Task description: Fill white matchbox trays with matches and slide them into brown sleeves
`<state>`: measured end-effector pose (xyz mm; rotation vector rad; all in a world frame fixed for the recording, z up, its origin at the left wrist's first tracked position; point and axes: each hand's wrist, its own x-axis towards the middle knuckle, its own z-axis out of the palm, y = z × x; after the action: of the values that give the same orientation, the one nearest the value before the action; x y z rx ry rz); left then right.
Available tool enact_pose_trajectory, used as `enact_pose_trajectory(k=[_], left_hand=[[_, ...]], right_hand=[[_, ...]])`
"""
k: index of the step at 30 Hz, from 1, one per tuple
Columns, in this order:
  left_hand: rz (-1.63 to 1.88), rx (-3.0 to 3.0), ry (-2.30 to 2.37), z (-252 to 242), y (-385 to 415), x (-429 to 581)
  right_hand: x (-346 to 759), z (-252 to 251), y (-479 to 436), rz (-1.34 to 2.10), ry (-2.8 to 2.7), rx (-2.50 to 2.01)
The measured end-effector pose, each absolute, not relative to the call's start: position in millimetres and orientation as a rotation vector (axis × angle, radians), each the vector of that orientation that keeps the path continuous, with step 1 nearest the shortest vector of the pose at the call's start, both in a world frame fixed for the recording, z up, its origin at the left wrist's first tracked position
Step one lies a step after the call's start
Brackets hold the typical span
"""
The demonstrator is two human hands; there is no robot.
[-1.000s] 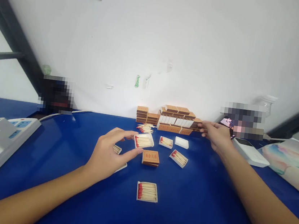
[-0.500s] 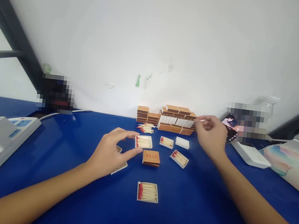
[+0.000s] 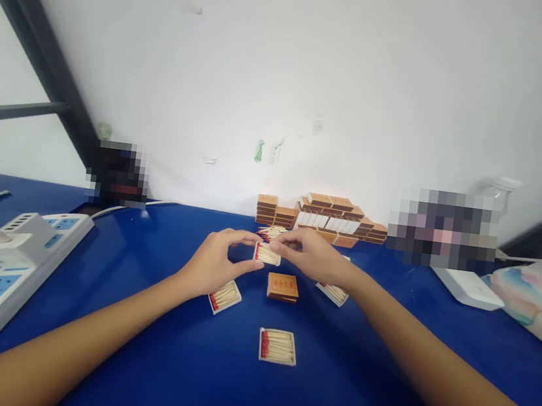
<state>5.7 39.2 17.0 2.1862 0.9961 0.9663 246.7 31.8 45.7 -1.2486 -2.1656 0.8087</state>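
Note:
A white matchbox tray (image 3: 268, 254) filled with red-tipped matches is between my two hands. My left hand (image 3: 218, 259) grips its left side, fingers along the far edge and thumb at the near edge. From the right, my right hand (image 3: 311, 254) closes thumb and fingers at the tray's far right corner, partly covering it. Loose matches (image 3: 270, 232) lie in a small heap just beyond. Nearer me is a short stack of orange matchbox covers (image 3: 283, 285). Another filled tray (image 3: 225, 297) sits below my left hand, and one more (image 3: 278, 347) lies closest to me.
Along the wall stand piled matchboxes (image 3: 321, 219), with a lower stack (image 3: 274, 211) to their left. A filled tray (image 3: 333, 294) is partly hidden under my right wrist. A power strip (image 3: 5, 276) occupies the left; a white box (image 3: 468, 288) is at right.
My right hand has moved left from the right end of the matchbox pile to the tray in my left hand. The view has shifted slightly.

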Motion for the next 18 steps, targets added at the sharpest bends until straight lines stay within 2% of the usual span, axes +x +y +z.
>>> enact_pose_trajectory(k=[3, 9, 18], left_hand=[[0.837, 2.233, 0.977, 21.8, 57.1, 14.3], [0.741, 2.695, 1.143, 26.9, 86.0, 41.0], [0.596, 2.752, 1.382, 27.0, 101.0, 66.6]], right_hand=[[251.2, 52.8, 45.4, 0.811, -2.202, -1.299], [258.2, 41.8, 70.7, 0.48, -2.144, -1.429], [253.9, 18.9, 77.3, 0.221, -2.083, -1.469]])
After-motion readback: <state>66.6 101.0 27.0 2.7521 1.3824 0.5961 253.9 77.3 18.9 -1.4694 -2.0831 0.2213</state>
